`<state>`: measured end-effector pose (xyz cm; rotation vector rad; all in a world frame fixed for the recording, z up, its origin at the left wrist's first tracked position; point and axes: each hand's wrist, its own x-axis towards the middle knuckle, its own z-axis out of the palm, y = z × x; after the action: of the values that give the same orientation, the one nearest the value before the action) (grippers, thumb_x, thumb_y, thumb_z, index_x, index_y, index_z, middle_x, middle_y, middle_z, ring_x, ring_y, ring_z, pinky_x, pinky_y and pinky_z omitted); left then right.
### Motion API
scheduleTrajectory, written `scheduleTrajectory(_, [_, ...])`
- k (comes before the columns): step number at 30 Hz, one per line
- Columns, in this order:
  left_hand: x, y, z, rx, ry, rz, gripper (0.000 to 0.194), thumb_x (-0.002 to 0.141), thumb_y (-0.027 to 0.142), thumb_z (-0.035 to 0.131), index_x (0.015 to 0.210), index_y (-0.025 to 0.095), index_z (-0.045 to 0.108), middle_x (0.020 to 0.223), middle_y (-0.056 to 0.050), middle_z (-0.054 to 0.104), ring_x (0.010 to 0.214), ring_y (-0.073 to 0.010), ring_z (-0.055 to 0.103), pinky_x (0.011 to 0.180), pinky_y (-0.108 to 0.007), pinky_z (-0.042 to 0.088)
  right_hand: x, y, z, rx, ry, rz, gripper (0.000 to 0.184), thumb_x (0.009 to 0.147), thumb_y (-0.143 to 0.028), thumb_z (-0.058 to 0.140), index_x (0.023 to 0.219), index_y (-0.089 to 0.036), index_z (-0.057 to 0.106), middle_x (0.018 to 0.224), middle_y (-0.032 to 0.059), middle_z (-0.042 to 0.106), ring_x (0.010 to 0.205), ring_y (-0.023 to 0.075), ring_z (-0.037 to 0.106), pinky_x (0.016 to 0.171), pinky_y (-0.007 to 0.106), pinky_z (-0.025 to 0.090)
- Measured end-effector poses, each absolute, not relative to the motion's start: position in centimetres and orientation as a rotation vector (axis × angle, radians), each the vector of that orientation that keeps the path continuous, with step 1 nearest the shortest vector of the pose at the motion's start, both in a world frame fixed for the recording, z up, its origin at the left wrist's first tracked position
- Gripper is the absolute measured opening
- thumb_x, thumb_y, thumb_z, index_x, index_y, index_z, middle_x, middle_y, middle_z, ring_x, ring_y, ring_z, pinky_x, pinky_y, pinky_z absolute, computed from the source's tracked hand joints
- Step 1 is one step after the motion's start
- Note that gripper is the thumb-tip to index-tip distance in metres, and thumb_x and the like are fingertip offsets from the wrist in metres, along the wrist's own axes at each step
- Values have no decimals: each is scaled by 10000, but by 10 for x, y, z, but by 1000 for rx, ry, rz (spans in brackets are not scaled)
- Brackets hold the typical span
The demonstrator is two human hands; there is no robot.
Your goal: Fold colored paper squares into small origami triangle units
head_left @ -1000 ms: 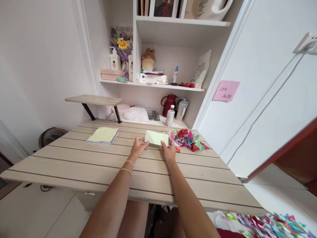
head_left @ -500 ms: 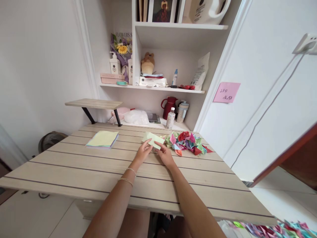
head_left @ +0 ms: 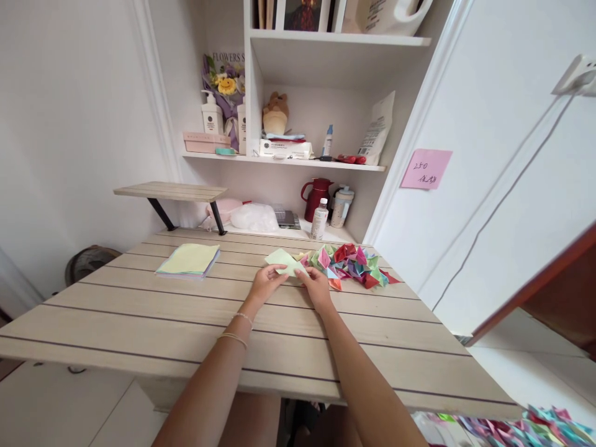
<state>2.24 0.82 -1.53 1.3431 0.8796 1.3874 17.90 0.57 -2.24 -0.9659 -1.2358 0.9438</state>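
A pale green sheet of paper [head_left: 285, 261] is held between both hands over the middle of the desk. My left hand [head_left: 267, 282] pinches its lower left side, thumb on top. On its right side, my right hand [head_left: 316, 287] grips the edge between thumb and fingers. Just right of the paper lies a heap of folded paper pieces [head_left: 349, 264] in red, pink, green, purple and other colours. A stack of square paper sheets [head_left: 189, 259], yellow on top, rests on the left of the desk.
The slatted wooden desk [head_left: 298, 347] has a small raised shelf [head_left: 172, 190] at its back left. Behind it stand a clear bottle [head_left: 319, 220], a red jug [head_left: 318, 197] and a pale tumbler [head_left: 342, 206]. More folded paper [head_left: 512, 428] lies low at the bottom right.
The green paper has turned and its shape differs, now showing a pointed corner toward the back. Both hands still hold it. The view has shifted slightly.
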Motion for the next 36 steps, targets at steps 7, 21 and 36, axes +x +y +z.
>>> scheduleTrajectory(7, [20, 16, -20, 1180, 916, 1530, 785, 580, 265, 724, 1242, 149, 319, 722, -33, 652, 639, -149, 634, 667, -278, 482, 182, 9, -23, -901, -1317, 1061, 368, 590, -390, 676, 875, -159, 643, 747, 18, 636, 711, 151, 544, 701, 284, 420])
scheduleTrajectory(21, [24, 8, -11, 1187, 835, 1378, 348, 652, 410, 640, 817, 103, 642, 774, -89, 687, 764, -189, 636, 780, -319, 468, 182, 6, -24, -984, -1470, 828, 369, 537, -328, 719, 884, -219, 653, 990, 52, 567, 859, 203, 502, 768, 344, 417])
scheduleTrajectory(36, [25, 3, -7, 1110, 741, 1368, 713, 523, 119, 748, 1185, 132, 484, 1034, -113, 640, 970, -210, 581, 885, -365, 425, 178, -4, -11, -793, -1423, 1117, 333, 531, -362, 726, 804, -183, 658, 807, 31, 658, 770, 183, 586, 724, 315, 449])
